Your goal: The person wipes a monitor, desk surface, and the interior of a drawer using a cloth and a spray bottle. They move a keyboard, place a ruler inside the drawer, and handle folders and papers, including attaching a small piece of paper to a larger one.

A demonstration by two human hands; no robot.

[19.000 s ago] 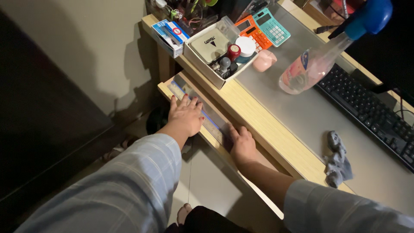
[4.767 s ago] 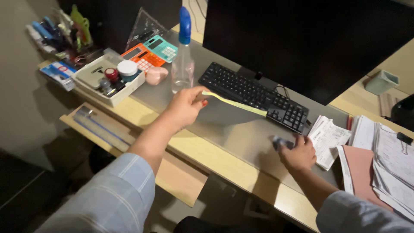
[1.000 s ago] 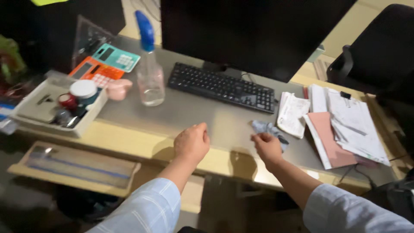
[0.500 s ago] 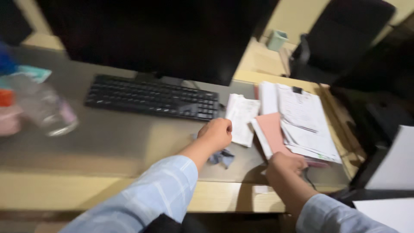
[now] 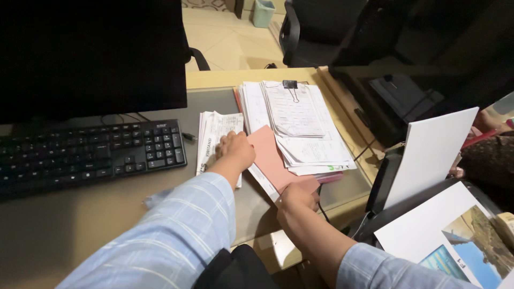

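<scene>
The step in hand appears to be gathering the paperwork: both hands are on the papers to the right of the keyboard [image 5: 88,155], which serves as landmark here.

Left hand [image 5: 234,151]: rests just right of the keyboard, on the small slip bundle [image 5: 214,131] and against the left edge of the pink folder [image 5: 270,160]. Its fingers are curled onto the paper; whether they pinch anything cannot be told.

Right hand [image 5: 297,197]: further right of the keyboard and nearer the bench [image 5: 75,225] edge, at the folder's near corner. The fingers are bent over that corner and seem to grip it, but the fingertips are hidden, so a firm hold cannot be confirmed.

The folder lies flat on the bench, right of the keyboard, partly under the clipped stack [image 5: 297,123].

Judgement: the next move calls for a secure pinch on the folder corner and a lift or slide that carries the stack without spilling loose sheets, while the left hand steadies the slips.

Count: one keyboard, one monitor [image 5: 91,53], one pink folder, one clipped stack with one black binder clip [image 5: 289,84], one slip bundle, two hands of the person. Far right of the keyboard, another person's sleeve [image 5: 490,155] is partly in view.
</scene>
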